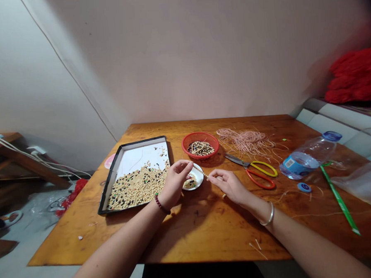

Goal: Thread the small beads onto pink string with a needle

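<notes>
Short bead strand point(200, 169): located between the two hands, its visible length slanting down to the right across the edge of the small white plate point(201, 182) as seen by the head camera. Left hand point(176, 182): thumb and forefinger were pinched together on the strand's upper end; exact contact partly hidden. Right hand point(228, 185): thumb and fingertips were closed on the lower end, just clear of the plate. Loose pale and dark beads lay on the plate.

Left of the plate, a black-edged tray point(127, 160) held a broad layer of mostly cream beads point(138, 187) with black and a few green among them; its far part showed bare white lining. Behind the plate sat a red basket point(201, 157) containing beads, some strung. To its right lay a loose tangle of pink cord point(246, 142), with scissors point(246, 164) just in front, blades parted slightly, one handle yellow, one red-orange. Farther right: a labelled plastic bottle point(311, 157), a blue disc point(304, 187) and a green strip point(341, 201), all on the wooden table point(191, 242).
</notes>
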Tool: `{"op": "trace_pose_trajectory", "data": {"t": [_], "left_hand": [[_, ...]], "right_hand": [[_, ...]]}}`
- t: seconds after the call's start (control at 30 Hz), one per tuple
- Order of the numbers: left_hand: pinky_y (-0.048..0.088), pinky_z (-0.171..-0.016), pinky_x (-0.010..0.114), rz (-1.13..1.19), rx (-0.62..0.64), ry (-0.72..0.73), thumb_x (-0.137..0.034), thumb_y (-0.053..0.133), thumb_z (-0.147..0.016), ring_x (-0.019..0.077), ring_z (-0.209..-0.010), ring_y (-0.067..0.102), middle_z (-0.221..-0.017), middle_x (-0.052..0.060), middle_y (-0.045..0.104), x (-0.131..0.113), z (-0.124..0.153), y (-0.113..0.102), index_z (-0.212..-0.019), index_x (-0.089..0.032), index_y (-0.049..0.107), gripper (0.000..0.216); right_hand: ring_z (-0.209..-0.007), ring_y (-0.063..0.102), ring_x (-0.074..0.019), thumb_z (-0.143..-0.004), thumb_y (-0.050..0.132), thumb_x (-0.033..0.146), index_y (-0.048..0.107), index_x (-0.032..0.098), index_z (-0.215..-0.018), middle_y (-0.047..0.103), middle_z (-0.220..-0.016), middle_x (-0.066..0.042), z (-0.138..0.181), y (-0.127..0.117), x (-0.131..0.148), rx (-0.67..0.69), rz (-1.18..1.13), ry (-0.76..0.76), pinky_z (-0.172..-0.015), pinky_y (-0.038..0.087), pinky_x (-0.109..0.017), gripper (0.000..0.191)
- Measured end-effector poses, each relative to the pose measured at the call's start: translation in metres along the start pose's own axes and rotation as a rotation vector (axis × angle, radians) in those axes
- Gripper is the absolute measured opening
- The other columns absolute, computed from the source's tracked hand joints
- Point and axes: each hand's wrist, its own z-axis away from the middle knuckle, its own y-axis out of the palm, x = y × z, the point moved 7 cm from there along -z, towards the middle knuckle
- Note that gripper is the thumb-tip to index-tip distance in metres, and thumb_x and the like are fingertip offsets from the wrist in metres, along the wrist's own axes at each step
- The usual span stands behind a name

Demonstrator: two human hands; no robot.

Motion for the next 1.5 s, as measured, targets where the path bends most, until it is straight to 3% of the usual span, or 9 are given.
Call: {"op": "trace_pose_trajectory", "data": {"t": [0.27, 0.47, 0.77, 1.07, 1.5], "left_hand": [[0.041, -0.055, 0.018, -0.104, -0.056, 0.186, -0.043, 0.063, -0.082, 0.0116, -0.071, 0.057, -0.078, 0.002, 0.064, -0.014, 0.003, -0.001, -0.082, -0.017, 0.053, 0.027], [0.042, -0.054, 0.019, -0.206, -0.073, 0.282, -0.042, 0.057, -0.087, 0.0123, -0.068, 0.059, -0.074, 0.002, 0.062, -0.02, 0.006, -0.002, -0.083, -0.018, 0.05, 0.025], [0.049, -0.07, 0.024, -0.224, -0.095, 0.261, -0.042, 0.06, -0.084, 0.0165, -0.084, 0.063, -0.085, 0.005, 0.066, -0.02, 0.006, -0.002, -0.083, -0.017, 0.056, 0.026], [0.045, -0.061, 0.021, -0.2, -0.132, 0.254, -0.042, 0.062, -0.083, 0.0134, -0.074, 0.057, -0.079, 0.003, 0.062, -0.015, 0.008, -0.003, -0.081, -0.016, 0.061, 0.027], [0.045, -0.064, 0.023, -0.344, -0.155, 0.332, -0.041, 0.059, -0.085, 0.0161, -0.08, 0.062, -0.084, 0.005, 0.066, -0.023, 0.014, -0.004, -0.084, -0.017, 0.061, 0.024]], "right_hand": [[-0.056, 0.036, -0.0097, -0.086, 0.051, 0.05, 0.058, 0.014, -0.083, 0.045, -0.063, 0.002, 0.001, 0.0, 0.005, -0.011, 0.007, 0.017, -0.051, 0.027, -0.024, 0.037], [-0.067, 0.049, -0.015, -0.085, 0.051, 0.054, 0.063, 0.015, -0.084, 0.059, -0.074, -0.004, 0.001, 0.0, 0.009, -0.018, -0.034, 0.007, -0.061, 0.038, -0.026, 0.041], [-0.064, 0.047, -0.0137, -0.082, 0.055, 0.053, 0.065, 0.013, -0.084, 0.059, -0.072, -0.003, 0.001, -0.003, 0.01, -0.055, -0.014, 0.006, -0.058, 0.035, -0.025, 0.041], [-0.051, 0.032, -0.0091, -0.083, 0.049, 0.058, 0.054, 0.016, -0.083, 0.04, -0.059, 0.004, 0.001, 0.003, 0.007, 0.001, -0.041, 0.049, -0.048, 0.024, -0.023, 0.043], [-0.053, 0.035, -0.009, -0.084, 0.055, 0.05, 0.059, 0.016, -0.082, 0.045, -0.06, 0.003, 0.0, 0.004, 0.007, 0.001, -0.038, 0.005, -0.049, 0.027, -0.023, 0.035]]}}
